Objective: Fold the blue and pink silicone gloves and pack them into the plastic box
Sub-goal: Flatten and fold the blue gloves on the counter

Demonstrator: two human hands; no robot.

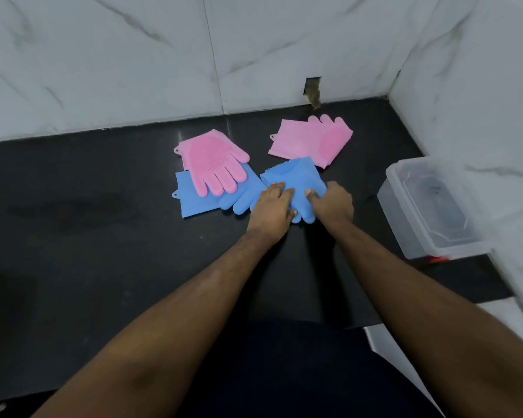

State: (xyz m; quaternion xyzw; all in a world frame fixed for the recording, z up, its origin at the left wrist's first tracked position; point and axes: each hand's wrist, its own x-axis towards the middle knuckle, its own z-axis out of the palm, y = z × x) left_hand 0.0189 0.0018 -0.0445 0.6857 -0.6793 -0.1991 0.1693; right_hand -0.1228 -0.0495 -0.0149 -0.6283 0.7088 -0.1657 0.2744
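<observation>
A blue silicone glove (296,179) lies partly folded on the black counter, its cuff turned over towards the fingers. My left hand (271,208) presses flat on its left side. My right hand (329,203) grips its right edge, fingers curled round the fold. A second blue glove (200,196) lies flat to the left, with a pink glove (215,162) on top of it. Another pink glove (311,138) lies behind, near the wall. The clear plastic box (405,218) stands open at the right.
The black counter (88,230) runs to white marble walls at the back and right. A small hole in the back wall (313,90) sits just behind the far pink glove. The counter's front edge is below my forearms.
</observation>
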